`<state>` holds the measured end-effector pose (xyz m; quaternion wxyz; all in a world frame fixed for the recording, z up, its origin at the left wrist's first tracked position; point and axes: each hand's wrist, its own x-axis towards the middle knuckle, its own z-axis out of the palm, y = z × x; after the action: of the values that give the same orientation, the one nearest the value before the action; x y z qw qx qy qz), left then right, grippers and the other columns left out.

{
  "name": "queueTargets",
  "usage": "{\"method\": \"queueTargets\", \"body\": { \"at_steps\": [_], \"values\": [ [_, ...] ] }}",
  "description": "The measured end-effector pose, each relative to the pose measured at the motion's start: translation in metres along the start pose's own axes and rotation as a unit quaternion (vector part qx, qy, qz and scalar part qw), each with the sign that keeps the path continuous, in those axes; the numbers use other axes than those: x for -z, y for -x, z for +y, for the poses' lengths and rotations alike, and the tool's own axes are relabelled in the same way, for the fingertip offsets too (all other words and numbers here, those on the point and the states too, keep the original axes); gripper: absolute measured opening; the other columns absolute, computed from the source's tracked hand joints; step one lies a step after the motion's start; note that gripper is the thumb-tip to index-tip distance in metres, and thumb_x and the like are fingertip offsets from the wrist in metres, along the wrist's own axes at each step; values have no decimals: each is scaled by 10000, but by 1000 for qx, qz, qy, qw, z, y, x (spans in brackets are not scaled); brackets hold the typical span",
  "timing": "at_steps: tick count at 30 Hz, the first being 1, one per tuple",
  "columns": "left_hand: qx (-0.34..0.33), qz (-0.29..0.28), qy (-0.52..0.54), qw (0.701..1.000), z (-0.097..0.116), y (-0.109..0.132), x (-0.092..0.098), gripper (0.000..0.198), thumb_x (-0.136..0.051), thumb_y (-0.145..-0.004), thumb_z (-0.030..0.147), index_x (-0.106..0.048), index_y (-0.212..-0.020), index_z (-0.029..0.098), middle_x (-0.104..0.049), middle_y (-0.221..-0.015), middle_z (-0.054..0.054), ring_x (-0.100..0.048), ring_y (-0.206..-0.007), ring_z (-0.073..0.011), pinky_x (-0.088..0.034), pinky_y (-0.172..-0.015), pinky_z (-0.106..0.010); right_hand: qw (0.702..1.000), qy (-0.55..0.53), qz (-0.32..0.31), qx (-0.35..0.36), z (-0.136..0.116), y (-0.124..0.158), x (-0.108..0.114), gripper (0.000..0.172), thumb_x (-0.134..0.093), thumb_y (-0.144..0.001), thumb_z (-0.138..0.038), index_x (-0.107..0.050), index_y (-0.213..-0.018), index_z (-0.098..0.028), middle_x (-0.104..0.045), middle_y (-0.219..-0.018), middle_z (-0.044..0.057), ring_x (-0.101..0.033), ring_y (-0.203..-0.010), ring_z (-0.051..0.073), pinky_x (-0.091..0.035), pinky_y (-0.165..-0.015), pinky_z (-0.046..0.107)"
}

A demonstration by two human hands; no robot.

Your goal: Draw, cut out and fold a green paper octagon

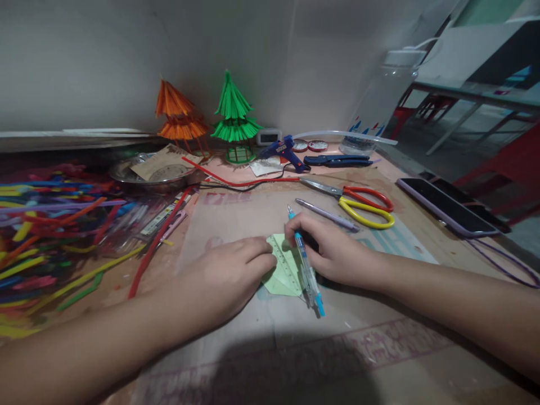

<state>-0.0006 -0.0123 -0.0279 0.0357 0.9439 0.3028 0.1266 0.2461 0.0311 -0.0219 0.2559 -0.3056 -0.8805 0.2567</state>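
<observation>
A small piece of light green paper (280, 284) lies on the work surface between my hands. Across it runs a narrow clear ruler (283, 256) with dark marks. My left hand (240, 264) rests at the paper's left side, fingers together and pressing on it. A blue-and-clear pen (302, 250) is tucked in my right hand (323, 244), its tip pointing away from me. The fingertips of that hand touch the paper's right side by the ruler. Beyond my right hand are a purple pen (327, 215) and scissors (365, 207) with red and yellow handles.
Orange (179, 115) and green (232, 112) pipe-cleaner towers stand against the wall. A blue glue gun (284, 151), dark pliers (337, 161) and a plastic bottle (371, 107) are at the back. Colourful pipe cleaners (46, 236) heap left; a phone (447, 207) lies right.
</observation>
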Motion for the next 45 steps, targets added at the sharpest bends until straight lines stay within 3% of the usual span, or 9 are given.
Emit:
{"method": "queueTargets", "body": {
  "at_steps": [7, 12, 18, 26, 34, 45],
  "values": [
    [64, -23, -6, 998, -1, 0, 1, 192, -451, -1012, 155, -641, -1006, 183, -669, -1145, -115, -687, -1032, -259, -605, -854, -400, 1000, 7, 1, -4, -2, 0, -1, 218, -442, -867, -38, -533, -977, -203, -633, -902, 45, -592, -799, 169, -474, -729, 278],
    [34, 1, -22, 999, -2, -2, 1, 180, -471, -1027, 191, -648, -1011, 158, -655, -1068, -125, -648, -1053, -306, -579, -908, -487, 1000, 9, -3, -2, -1, 0, -1, 217, -444, -871, -42, -544, -985, -198, -642, -908, 49, -592, -802, 169, -477, -738, 283],
    [1, 18, -29, 999, -2, -2, 1, 242, -444, -1039, 162, -683, -1077, 149, -659, -1033, -114, -640, -972, -293, -573, -831, -453, 1000, 9, -1, 10, -1, -1, -1, 207, -455, -868, -49, -549, -978, -197, -641, -894, 43, -584, -786, 164, -475, -723, 277],
    [27, 12, -20, 999, -1, -3, 1, 238, -458, -1068, 248, -673, -1045, 150, -644, -999, -94, -643, -939, -280, -576, -836, -470, 1000, -9, 1, -16, -3, 1, -1, 220, -466, -857, -37, -545, -965, -212, -648, -893, 31, -611, -793, 171, -491, -726, 286],
    [13, 49, -17, 999, -1, -2, 2, 269, -460, -1076, 281, -672, -1122, 122, -666, -1134, -143, -655, -1059, -316, -578, -907, -507, 998, -19, 19, -51, -3, 1, -1, 239, -464, -850, -21, -548, -957, -218, -642, -881, 17, -617, -798, 174, -490, -740, 296],
    [26, 38, -19, 999, -1, -4, 1, 267, -475, -1063, 284, -670, -1165, 134, -669, -1242, -173, -661, -1147, -340, -583, -962, -538, 998, -10, 27, -56, -2, -2, -1, 259, -465, -833, -11, -547, -953, -225, -632, -881, 10, -601, -799, 163, -468, -743, 285]
  ]
}}
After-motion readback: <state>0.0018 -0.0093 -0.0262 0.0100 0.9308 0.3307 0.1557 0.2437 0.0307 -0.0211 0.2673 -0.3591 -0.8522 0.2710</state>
